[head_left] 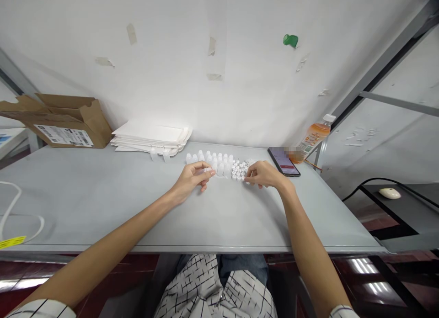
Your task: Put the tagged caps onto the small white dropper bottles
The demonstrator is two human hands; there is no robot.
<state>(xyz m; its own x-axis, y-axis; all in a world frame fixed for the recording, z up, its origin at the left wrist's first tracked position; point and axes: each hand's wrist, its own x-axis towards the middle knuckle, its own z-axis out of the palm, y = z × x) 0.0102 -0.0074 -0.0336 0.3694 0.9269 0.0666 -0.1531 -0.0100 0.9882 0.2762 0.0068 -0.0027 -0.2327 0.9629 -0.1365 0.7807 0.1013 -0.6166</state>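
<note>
Several translucent white dome-topped pieces (214,156) stand in rows on the grey table. To their right lies a cluster of small white pieces (238,171) with dark marks between them. My left hand (194,177) is closed in a pinch in front of the dome-topped pieces, on a small translucent white piece (209,170) mostly covered by the fingers. At the right side of the cluster, my right hand (262,173) has its fingertips together, touching a small white piece (246,180). Whether it is lifted off the table I cannot tell.
Behind on the left are an open cardboard box (68,121) and a stack of white envelopes (151,136). Two more translucent pieces (160,153) stand before the stack. A phone (284,162) and an orange drink bottle (313,137) are at right. A white cable (17,213) lies left.
</note>
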